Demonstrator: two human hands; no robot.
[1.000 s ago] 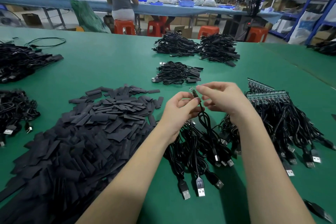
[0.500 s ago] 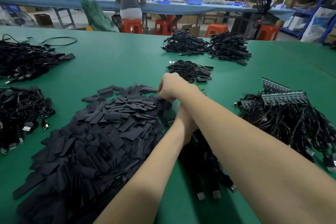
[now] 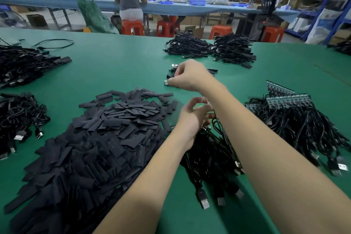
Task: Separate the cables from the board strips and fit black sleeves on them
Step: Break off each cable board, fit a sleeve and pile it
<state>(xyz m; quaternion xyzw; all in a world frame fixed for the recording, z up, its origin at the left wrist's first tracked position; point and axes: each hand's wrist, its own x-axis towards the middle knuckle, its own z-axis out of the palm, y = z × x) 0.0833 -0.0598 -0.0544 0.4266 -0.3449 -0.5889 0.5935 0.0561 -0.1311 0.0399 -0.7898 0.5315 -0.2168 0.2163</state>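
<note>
Head | right hand (image 3: pixel 190 76) fingers bunched over cable bundle (image 3: pixel 171 74) | left hand (image 3: pixel 193 118) fingers spread

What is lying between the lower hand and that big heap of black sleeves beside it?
Nothing visible. The left hand hovers open just right of the black sleeves, with only bare green table at the heap's edge. The right hand reaches farther away, over a small cable pile.
</note>
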